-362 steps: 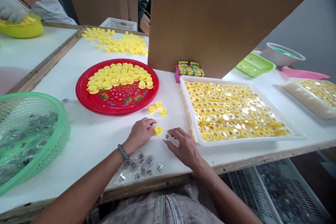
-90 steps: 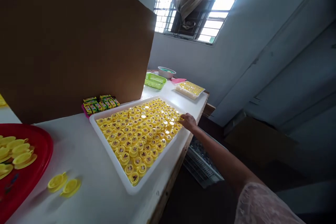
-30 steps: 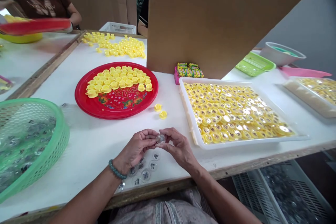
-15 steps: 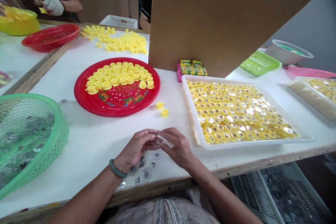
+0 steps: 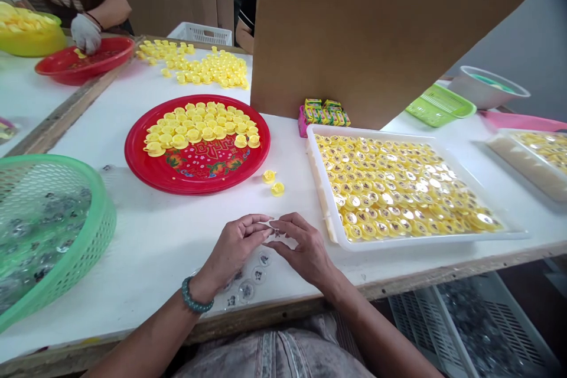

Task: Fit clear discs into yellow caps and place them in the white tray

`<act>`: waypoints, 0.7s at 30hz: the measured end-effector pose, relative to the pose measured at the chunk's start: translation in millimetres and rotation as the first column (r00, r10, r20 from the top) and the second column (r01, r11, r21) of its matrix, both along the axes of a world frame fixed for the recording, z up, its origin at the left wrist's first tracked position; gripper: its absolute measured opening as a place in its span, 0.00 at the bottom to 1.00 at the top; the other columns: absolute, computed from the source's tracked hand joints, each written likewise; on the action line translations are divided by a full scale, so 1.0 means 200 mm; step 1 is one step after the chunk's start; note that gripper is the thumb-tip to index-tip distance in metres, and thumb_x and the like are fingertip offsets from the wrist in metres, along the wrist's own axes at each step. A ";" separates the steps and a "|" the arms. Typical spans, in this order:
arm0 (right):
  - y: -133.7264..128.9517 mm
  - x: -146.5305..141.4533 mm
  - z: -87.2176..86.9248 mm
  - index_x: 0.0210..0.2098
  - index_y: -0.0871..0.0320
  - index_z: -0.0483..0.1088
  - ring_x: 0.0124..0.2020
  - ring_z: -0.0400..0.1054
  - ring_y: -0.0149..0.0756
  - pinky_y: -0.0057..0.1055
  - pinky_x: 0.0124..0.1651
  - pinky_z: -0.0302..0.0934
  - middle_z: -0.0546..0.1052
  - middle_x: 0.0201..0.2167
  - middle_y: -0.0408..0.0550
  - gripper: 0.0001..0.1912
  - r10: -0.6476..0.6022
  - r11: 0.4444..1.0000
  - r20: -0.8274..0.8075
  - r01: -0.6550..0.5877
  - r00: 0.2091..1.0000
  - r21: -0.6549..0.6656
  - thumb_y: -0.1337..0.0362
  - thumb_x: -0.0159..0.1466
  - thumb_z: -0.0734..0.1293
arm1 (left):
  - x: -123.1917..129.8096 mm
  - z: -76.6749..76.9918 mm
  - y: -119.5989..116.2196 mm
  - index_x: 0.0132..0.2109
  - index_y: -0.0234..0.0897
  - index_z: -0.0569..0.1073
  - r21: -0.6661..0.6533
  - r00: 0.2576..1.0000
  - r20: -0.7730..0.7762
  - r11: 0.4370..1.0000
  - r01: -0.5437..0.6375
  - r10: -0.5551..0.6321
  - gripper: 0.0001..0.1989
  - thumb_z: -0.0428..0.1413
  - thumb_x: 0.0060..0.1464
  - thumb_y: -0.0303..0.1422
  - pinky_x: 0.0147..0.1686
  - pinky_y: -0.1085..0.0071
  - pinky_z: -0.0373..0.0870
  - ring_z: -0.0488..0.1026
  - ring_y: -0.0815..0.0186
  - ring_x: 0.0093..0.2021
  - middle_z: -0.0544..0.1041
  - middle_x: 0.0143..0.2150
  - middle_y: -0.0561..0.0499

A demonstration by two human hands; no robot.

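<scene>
A small clear plastic disc with a dark printed figure (image 5: 277,233) is held up between my two hands, just over the white table. My left hand (image 5: 237,248), with a beaded bracelet at the wrist, pinches its left side with the fingertips. On the other side, the fingers and thumb of my right hand (image 5: 303,248) curve round its edge. Several more printed clear discs (image 5: 246,291) lie flat on the table below my hands, partly hidden by the left one. Beyond my fingertips are two small yellow cup-shaped pieces (image 5: 277,189).
A red tray (image 5: 199,183) carries rows of yellow pieces. Right stands a white tray (image 5: 339,236) full of yellow pieces with printed discs. A green basket (image 5: 104,218) of clear discs is at left. A cardboard panel (image 5: 336,41) rises behind; a co-worker's gloved hand (image 5: 86,33) is far left.
The disc between my hands has turned so that its printed face shows, and my left fingers have rolled over it. The co-worker's gloved hand has lowered into the red basin.
</scene>
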State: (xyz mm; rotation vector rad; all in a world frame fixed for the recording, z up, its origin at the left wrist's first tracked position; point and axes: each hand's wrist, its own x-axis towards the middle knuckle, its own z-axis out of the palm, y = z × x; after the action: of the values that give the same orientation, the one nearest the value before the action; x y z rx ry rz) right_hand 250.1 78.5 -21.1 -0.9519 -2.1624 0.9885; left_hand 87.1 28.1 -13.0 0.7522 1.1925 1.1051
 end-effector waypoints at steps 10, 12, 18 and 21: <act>-0.01 0.00 0.01 0.31 0.59 0.73 0.28 0.66 0.31 0.27 0.32 0.62 0.74 0.26 0.45 0.09 -0.194 0.909 -0.163 0.116 0.967 -0.400 0.59 0.57 0.70 | 0.02 -0.02 0.03 0.43 0.34 0.72 -0.102 0.959 0.251 0.989 -0.109 0.132 0.17 0.63 0.43 0.26 0.39 0.74 0.69 0.75 0.68 0.36 0.79 0.36 0.48; -0.02 0.00 0.01 0.30 0.59 0.73 0.29 0.67 0.31 0.27 0.33 0.61 0.75 0.27 0.46 0.09 -0.231 0.913 -0.189 0.145 0.954 -0.380 0.58 0.57 0.70 | 0.02 -0.03 0.02 0.43 0.34 0.73 -0.107 0.957 0.254 0.987 -0.118 0.141 0.17 0.63 0.43 0.27 0.39 0.74 0.69 0.75 0.68 0.38 0.79 0.37 0.47; -0.01 0.00 0.01 0.37 0.58 0.73 0.33 0.69 0.34 0.30 0.39 0.63 0.76 0.31 0.48 0.10 -0.175 0.895 -0.218 0.064 0.960 -0.441 0.59 0.61 0.65 | 0.04 -0.03 0.03 0.38 0.33 0.75 -0.068 0.979 0.164 0.991 -0.112 0.122 0.12 0.63 0.44 0.30 0.42 0.70 0.70 0.75 0.66 0.36 0.80 0.34 0.47; 0.01 0.01 0.03 0.39 0.58 0.73 0.35 0.69 0.34 0.31 0.40 0.64 0.76 0.32 0.48 0.10 -0.104 0.898 -0.183 0.013 0.978 -0.439 0.59 0.61 0.65 | 0.04 -0.02 0.02 0.37 0.33 0.74 -0.057 0.986 0.123 0.992 -0.110 0.116 0.11 0.63 0.44 0.31 0.40 0.69 0.71 0.75 0.66 0.35 0.79 0.33 0.48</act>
State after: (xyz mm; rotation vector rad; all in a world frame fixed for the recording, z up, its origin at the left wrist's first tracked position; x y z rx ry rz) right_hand 251.2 81.0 -16.0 -1.0562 -1.7639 1.5108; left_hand 94.8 33.1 -16.9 0.5729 1.1621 1.1947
